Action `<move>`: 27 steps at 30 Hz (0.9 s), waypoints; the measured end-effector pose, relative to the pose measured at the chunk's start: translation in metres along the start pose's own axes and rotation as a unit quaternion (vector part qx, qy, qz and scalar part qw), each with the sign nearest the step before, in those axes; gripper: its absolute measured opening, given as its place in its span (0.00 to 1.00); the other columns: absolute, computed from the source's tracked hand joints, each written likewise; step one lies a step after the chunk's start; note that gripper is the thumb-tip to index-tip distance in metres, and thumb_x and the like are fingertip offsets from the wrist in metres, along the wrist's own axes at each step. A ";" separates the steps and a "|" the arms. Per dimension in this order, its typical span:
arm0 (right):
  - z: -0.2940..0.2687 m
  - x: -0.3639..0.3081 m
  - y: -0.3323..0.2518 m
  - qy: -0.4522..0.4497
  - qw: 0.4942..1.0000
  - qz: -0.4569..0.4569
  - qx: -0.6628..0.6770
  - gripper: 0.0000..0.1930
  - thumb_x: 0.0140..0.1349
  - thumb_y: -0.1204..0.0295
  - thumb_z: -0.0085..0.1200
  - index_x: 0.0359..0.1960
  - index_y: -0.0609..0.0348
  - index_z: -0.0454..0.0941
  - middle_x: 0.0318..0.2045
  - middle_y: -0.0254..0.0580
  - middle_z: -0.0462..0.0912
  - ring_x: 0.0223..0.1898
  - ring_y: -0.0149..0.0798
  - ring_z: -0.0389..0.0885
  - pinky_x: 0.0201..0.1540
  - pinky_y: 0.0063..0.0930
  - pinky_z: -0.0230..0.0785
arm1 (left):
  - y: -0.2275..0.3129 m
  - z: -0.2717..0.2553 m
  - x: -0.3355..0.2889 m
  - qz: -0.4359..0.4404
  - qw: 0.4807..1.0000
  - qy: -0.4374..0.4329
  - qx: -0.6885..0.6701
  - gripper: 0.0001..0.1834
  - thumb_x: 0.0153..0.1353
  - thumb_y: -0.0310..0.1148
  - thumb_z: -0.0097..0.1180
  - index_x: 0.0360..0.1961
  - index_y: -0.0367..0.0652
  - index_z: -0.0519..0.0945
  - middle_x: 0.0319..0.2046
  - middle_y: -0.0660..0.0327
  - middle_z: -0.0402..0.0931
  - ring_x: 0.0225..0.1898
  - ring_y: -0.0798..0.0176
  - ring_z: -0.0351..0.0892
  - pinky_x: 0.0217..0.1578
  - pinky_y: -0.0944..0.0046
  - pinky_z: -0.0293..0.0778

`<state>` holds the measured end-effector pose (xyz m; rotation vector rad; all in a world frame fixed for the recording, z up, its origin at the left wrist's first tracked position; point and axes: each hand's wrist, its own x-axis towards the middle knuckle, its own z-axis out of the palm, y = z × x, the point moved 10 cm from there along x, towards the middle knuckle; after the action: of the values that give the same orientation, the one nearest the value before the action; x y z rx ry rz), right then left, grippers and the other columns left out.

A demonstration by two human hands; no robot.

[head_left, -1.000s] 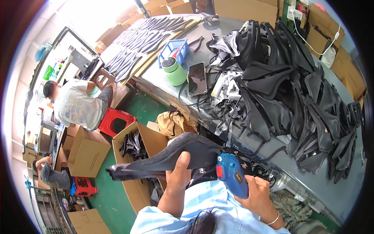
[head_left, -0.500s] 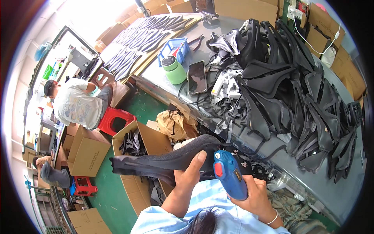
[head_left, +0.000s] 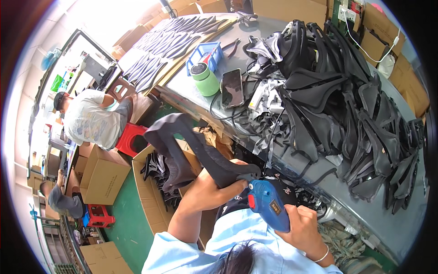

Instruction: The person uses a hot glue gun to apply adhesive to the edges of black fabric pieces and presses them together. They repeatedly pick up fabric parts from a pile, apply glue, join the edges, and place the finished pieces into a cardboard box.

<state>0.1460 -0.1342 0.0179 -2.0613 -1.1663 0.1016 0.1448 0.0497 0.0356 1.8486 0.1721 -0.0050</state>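
Note:
My left hand point(head_left: 205, 192) grips a black curved padded piece point(head_left: 211, 159) with a long opening, its wide end raised toward the upper left. My right hand point(head_left: 299, 230) is wrapped round the body of a blue handheld power tool point(head_left: 270, 208) with a red button and a small display. The tool's front end is close to the narrow end of the padded piece, just right of my left fingers; I cannot tell whether they touch. Below the piece stands an open cardboard box point(head_left: 148, 201) with black scraps inside.
On the grey table point(head_left: 388, 233) lies a big heap of black curved parts point(head_left: 315, 93). Near it are a phone point(head_left: 232, 89), a green jar point(head_left: 205, 81), a blue basket point(head_left: 219, 52) and pliers point(head_left: 232, 47). A person point(head_left: 93, 116) sits on a red stool point(head_left: 132, 137) at the left.
The padded piece has swung upward and turned, showing its opening. My left hand has moved lower left, with a changed grip. The tool has tilted slightly in my right hand.

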 end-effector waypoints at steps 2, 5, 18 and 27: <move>0.001 0.000 -0.001 -0.003 1.000 -0.001 0.020 0.23 0.36 0.70 0.67 0.34 0.65 0.70 0.16 0.43 0.75 0.17 0.45 0.75 0.23 0.32 0.67 | 0.003 0.003 0.001 0.027 0.998 -0.023 0.045 0.17 0.49 0.18 0.54 0.43 0.34 0.77 0.31 0.60 0.78 0.34 0.68 0.75 0.37 0.68 0.70; 0.004 0.000 -0.001 -0.009 0.998 0.002 0.061 0.23 0.37 0.71 0.66 0.35 0.66 0.71 0.15 0.43 0.74 0.17 0.45 0.75 0.23 0.33 0.67 | 0.004 0.008 0.003 0.125 0.988 -0.014 0.093 0.17 0.48 0.22 0.57 0.43 0.38 0.78 0.30 0.58 0.78 0.32 0.60 0.77 0.36 0.64 0.71; 0.008 0.008 -0.010 -0.054 0.972 0.054 0.224 0.25 0.38 0.69 0.68 0.36 0.67 0.70 0.18 0.46 0.77 0.19 0.44 0.79 0.24 0.31 0.71 | -0.032 0.043 0.002 0.177 0.967 0.047 0.177 0.21 0.48 0.28 0.62 0.46 0.44 0.77 0.41 0.56 0.77 0.43 0.54 0.76 0.45 0.58 0.71; -0.008 0.015 -0.017 -0.024 0.972 0.018 0.232 0.26 0.37 0.68 0.69 0.37 0.65 0.69 0.19 0.46 0.75 0.19 0.45 0.77 0.23 0.32 0.69 | -0.082 0.068 -0.006 0.049 0.989 -0.111 0.084 0.19 0.51 0.30 0.59 0.46 0.37 0.76 0.43 0.53 0.76 0.45 0.56 0.76 0.46 0.60 0.72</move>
<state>0.1462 -0.1224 0.0389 -1.6715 -1.0181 0.4050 0.1349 0.0063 -0.0618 2.0060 -0.0768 -0.1619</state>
